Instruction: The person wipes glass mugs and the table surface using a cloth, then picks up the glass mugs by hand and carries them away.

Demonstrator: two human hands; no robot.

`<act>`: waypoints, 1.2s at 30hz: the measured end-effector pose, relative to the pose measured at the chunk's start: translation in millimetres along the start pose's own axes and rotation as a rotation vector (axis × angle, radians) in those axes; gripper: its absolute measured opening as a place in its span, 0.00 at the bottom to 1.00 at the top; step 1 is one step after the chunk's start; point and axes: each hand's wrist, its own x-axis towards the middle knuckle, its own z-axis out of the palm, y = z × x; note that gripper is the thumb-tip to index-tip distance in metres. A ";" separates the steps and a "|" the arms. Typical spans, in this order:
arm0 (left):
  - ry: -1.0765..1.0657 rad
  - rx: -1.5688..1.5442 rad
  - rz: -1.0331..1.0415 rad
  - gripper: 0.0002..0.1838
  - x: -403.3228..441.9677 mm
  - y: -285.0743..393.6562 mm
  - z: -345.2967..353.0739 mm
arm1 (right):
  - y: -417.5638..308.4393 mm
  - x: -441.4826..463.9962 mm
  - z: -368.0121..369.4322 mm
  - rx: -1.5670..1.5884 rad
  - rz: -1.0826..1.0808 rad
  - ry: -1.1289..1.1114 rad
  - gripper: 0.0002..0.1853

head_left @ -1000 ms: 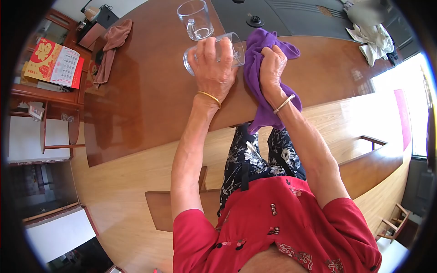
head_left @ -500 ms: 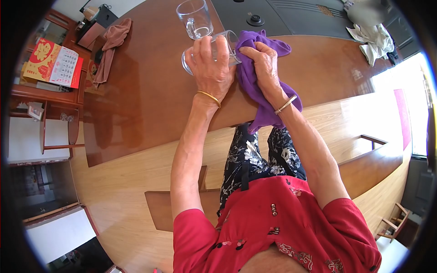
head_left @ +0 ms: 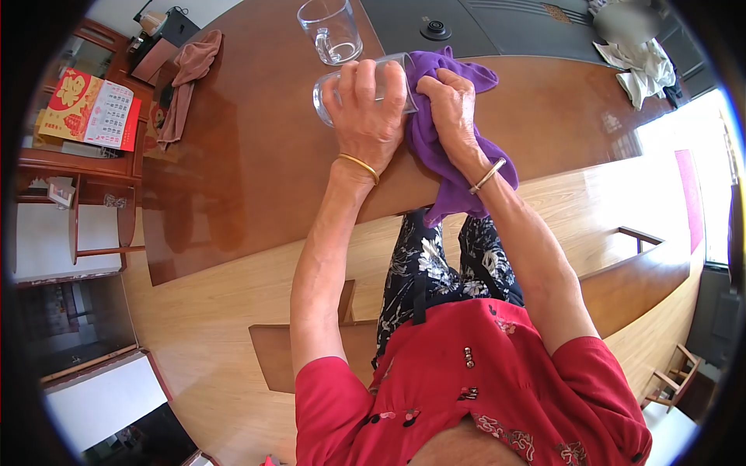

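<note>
My left hand (head_left: 367, 113) is wrapped over a clear glass mug (head_left: 323, 99) that lies on its side, its mouth turned to the right. Fingers hide most of its middle. At that mouth my right hand (head_left: 451, 105) grips a purple cloth (head_left: 423, 128), pressing part of it against the rim. The rest of the cloth drapes down past my right wrist and over the table's near edge. A second glass mug (head_left: 334, 35) stands upright just beyond my left hand, its handle facing me.
The brown wooden table (head_left: 256, 155) spreads under both hands, with a dark panel (head_left: 466, 31) at its far side. A pink cloth (head_left: 190, 74) hangs at the left end. White cloth (head_left: 641, 70) lies far right. A calendar (head_left: 109, 116) rests on furniture at left.
The held mug and my left hand have shifted slightly to the right. My right hand still grips the purple cloth at the mug's mouth.
</note>
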 end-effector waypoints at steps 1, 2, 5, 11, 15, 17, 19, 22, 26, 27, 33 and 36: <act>0.003 0.001 0.003 0.39 0.0 0.0 -0.2 | -1.4 -1.0 -1.5 0.017 0.011 -0.016 0.13; 0.007 0.001 0.007 0.39 -0.1 0.2 -0.4 | -2.1 -1.7 -2.2 0.034 0.021 -0.032 0.13; 0.003 -0.004 -0.037 0.39 -0.1 0.6 -0.2 | 1.7 -3.1 2.4 0.034 -0.030 0.006 0.13; 0.006 0.019 -0.061 0.41 0.6 -1.0 0.4 | 10.7 1.7 7.0 0.005 -0.207 0.054 0.14; -0.048 -0.023 -0.117 0.41 3.7 -0.8 -10.0 | 7.2 4.8 0.1 0.342 0.052 0.137 0.15; -0.069 -0.032 -0.117 0.38 3.1 -0.3 -10.2 | 11.7 4.8 1.2 0.420 0.064 0.166 0.14; -0.065 0.021 -0.100 0.37 -3.0 -5.0 -14.3 | 23.0 7.0 -0.1 0.384 -0.014 0.113 0.15; 0.008 0.061 -0.047 0.29 7.7 -4.3 -9.6 | 10.6 -2.9 -2.3 -0.132 -0.442 0.107 0.10; 0.048 -0.020 -0.075 0.35 -1.6 -11.7 -1.0 | 17.6 -6.2 13.5 0.006 -0.497 0.028 0.11; 0.006 -0.012 -0.087 0.35 -0.4 -7.2 -5.8 | 22.1 -4.7 14.7 0.066 -0.432 -0.010 0.15; 0.013 0.019 0.026 0.36 -5.5 -5.0 -3.8 | 1.5 11.5 -7.1 -0.266 -0.405 -0.258 0.11; -0.029 0.029 -0.005 0.37 -3.9 -5.4 -10.2 | -5.3 15.5 2.2 -0.431 -0.450 -0.272 0.11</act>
